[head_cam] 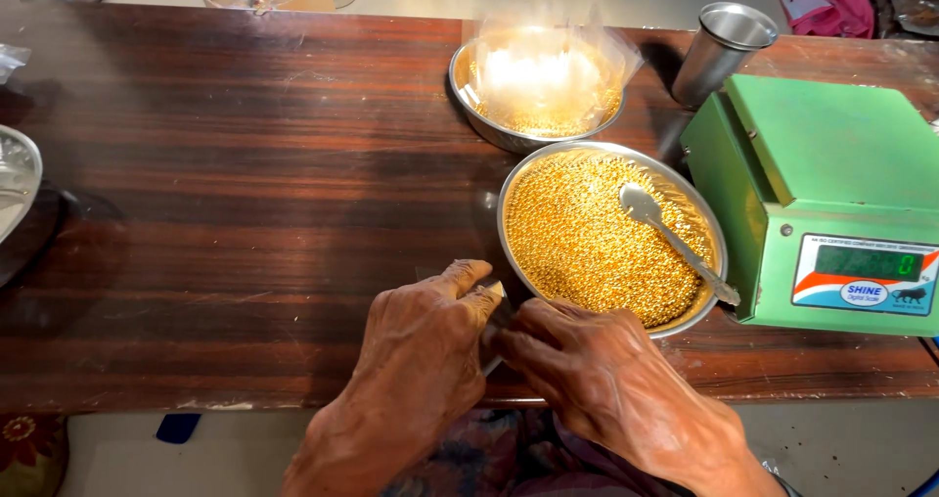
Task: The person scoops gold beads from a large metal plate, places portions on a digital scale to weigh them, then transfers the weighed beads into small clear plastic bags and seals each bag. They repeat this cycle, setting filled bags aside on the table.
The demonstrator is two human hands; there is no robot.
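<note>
Both of my hands sit closest to the lens, meeting at the near edge of the wooden table (pixel 245 213). My left hand (pixel 416 345) has its fingers curled in, thumb and forefinger pinching a small clear plastic pouch (pixel 496 306) that lies on the wood just beside the steel bowl of gold beads (pixel 587 238). My right hand (pixel 597 375) lies knuckles up next to it, fingertips bent onto the same pouch; I cannot tell how firmly it grips. To the right of the pouch, that bowl is heaped with small golden beads, and a metal spoon (pixel 675 243) rests on them, handle over the rim toward the scale. Behind it a second steel bowl (pixel 533 101) holds more beads under a clear plastic bag. A steel tumbler (pixel 719 52) stands further right, and a green digital scale (pixel 831 194) fills the right edge, touching the near bowl.
</note>
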